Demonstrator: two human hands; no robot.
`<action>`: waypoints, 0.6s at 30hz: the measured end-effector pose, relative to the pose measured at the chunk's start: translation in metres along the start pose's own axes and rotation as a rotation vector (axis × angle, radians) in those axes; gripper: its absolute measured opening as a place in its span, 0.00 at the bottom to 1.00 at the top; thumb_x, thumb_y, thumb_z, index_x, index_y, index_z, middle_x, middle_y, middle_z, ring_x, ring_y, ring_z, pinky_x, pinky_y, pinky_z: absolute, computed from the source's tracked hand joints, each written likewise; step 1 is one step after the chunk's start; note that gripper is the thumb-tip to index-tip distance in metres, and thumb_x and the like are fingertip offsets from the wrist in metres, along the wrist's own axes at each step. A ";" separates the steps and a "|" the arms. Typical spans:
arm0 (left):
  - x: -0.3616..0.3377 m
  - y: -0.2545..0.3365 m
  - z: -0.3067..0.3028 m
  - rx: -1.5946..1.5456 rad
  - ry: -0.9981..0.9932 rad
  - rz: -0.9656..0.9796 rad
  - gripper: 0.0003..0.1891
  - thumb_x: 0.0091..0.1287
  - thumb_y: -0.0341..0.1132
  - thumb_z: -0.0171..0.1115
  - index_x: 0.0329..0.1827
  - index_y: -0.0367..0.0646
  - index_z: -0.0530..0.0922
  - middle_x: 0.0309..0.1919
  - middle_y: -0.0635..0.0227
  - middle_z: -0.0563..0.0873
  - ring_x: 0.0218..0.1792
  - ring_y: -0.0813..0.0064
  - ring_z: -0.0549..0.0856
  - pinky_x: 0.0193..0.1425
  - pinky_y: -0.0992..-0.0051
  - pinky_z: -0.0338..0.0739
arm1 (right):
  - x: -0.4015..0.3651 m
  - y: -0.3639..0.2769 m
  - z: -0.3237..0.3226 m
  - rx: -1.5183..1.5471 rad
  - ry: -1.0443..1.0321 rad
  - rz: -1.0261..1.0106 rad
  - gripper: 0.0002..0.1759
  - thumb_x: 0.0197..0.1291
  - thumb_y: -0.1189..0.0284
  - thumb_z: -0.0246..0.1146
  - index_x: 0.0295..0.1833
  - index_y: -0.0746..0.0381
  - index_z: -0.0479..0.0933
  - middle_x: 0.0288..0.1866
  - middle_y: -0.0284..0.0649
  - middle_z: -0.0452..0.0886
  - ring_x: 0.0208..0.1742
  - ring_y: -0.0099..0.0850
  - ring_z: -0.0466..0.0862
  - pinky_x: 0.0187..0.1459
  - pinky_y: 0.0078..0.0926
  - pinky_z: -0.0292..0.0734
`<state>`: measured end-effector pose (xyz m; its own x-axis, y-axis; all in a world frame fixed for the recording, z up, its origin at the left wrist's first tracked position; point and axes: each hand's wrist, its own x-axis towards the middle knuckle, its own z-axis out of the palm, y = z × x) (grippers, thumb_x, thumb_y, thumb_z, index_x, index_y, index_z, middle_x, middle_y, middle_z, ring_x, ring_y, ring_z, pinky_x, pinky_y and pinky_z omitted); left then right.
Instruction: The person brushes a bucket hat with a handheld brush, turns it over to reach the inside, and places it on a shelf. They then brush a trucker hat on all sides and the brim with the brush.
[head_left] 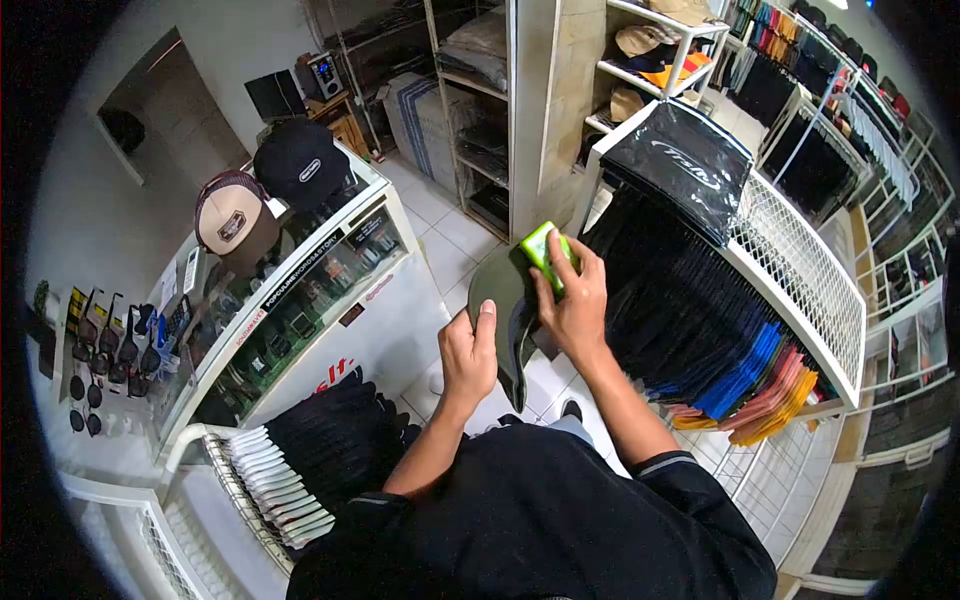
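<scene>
My left hand (470, 355) is closed on the edge of an olive-green cap (497, 280), its thumb lying along the top side. The cap is held up in front of my body, its curved edge turned to the left and its dark underside partly showing low down. My right hand (577, 305) grips a small bright green block with a whitish patch (541, 246) between thumb and fingers. This block overlaps the top right part of the cap; I cannot tell its exact kind. My right palm hides part of the cap.
On the left, a glass display counter (395, 215) bears a black cap (300, 163) and a beige-and-brown cap (232, 220). Sunglasses (112, 345) hang farther left. Racks of dark clothes (340, 420) and coloured shirts (745, 385) flank me. A black plastic package (685, 165) lies on the right rack.
</scene>
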<state>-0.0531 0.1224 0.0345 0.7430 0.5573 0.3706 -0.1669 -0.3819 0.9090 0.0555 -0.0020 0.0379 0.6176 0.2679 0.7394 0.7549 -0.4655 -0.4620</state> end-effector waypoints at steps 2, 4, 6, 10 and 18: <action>0.001 -0.006 0.001 0.007 0.005 0.020 0.18 0.82 0.38 0.55 0.35 0.32 0.79 0.20 0.53 0.77 0.20 0.61 0.73 0.30 0.60 0.69 | -0.008 -0.017 0.004 0.052 -0.037 -0.095 0.37 0.58 0.76 0.76 0.75 0.58 0.77 0.63 0.58 0.81 0.61 0.53 0.81 0.63 0.44 0.78; 0.001 -0.005 0.000 0.021 0.001 0.038 0.19 0.82 0.38 0.54 0.35 0.32 0.79 0.20 0.52 0.77 0.20 0.60 0.74 0.31 0.59 0.69 | -0.015 -0.027 0.006 0.161 -0.105 -0.139 0.36 0.59 0.74 0.76 0.74 0.59 0.77 0.63 0.59 0.80 0.60 0.54 0.80 0.62 0.45 0.77; 0.002 0.000 -0.006 -0.016 0.002 -0.030 0.19 0.82 0.38 0.54 0.33 0.32 0.78 0.19 0.52 0.76 0.20 0.58 0.74 0.30 0.58 0.68 | -0.005 -0.011 0.007 0.107 -0.084 -0.131 0.34 0.59 0.73 0.75 0.73 0.60 0.77 0.62 0.59 0.80 0.59 0.55 0.80 0.61 0.47 0.76; 0.001 -0.003 -0.007 0.013 0.006 -0.001 0.19 0.82 0.38 0.55 0.32 0.32 0.77 0.19 0.53 0.76 0.20 0.58 0.74 0.30 0.58 0.68 | 0.007 0.001 0.006 0.024 -0.002 0.004 0.34 0.59 0.74 0.76 0.72 0.62 0.78 0.62 0.58 0.80 0.58 0.54 0.80 0.60 0.46 0.76; 0.002 -0.010 -0.013 0.078 -0.010 -0.054 0.20 0.82 0.38 0.56 0.31 0.33 0.77 0.18 0.51 0.75 0.19 0.56 0.73 0.29 0.57 0.67 | 0.003 0.008 0.014 -0.014 -0.052 0.018 0.33 0.61 0.72 0.75 0.72 0.61 0.78 0.61 0.58 0.80 0.57 0.54 0.80 0.60 0.47 0.77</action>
<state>-0.0582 0.1364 0.0286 0.7561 0.5714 0.3191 -0.0755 -0.4081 0.9098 0.0672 0.0071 0.0295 0.6423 0.3026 0.7042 0.7404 -0.4824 -0.4680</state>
